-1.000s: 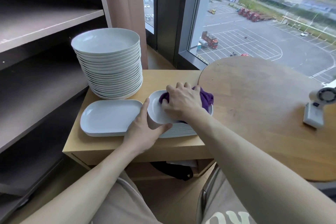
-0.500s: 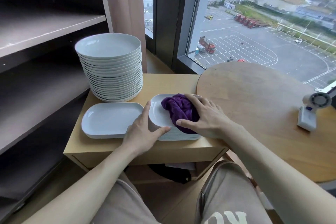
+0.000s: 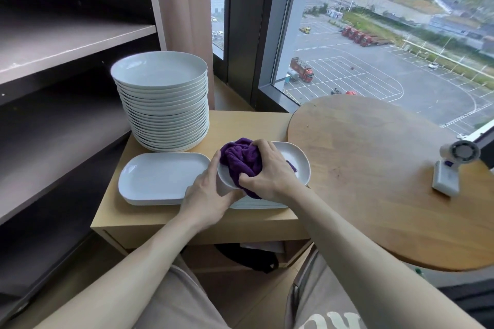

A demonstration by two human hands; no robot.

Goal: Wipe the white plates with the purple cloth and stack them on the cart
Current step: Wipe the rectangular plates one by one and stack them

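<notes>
Purple cloth (image 3: 242, 161) is bunched into a thick wad and sitting right in the white plate (image 3: 300, 168), at the front right of the cart (image 3: 240, 125) top. The right hand (image 3: 267, 171) is clamped over it, fingers curled round the folds and thumb tucked in at the near side, pressing the wad into the plate's left half. The left hand (image 3: 207, 195) has the plate by its near left corner: thumb stretched up along the left rim, the other fingers curled under the edge (only partly seen from here). That end of the plate looks raised a little, so the plate tilts. Beneath it, on the cart, a low pile of similar plates (image 3: 264, 205) shows its edges. At the cart's front left lie the rectangular plates (image 3: 160, 176), a short stack, just beside the left hand. At the cart's back left stands the tall stack of round plates (image 3: 163, 104), straight and well above everything else. Under the cart's top something black (image 3: 248, 259) sits in the lower compartment; what it is I cannot tell. Right of the cart a round wooden table (image 3: 374, 168) butts against it, with a small white fan (image 3: 451, 165) near its far edge. Left of the cart runs dark shelving (image 3: 66, 43).
</notes>
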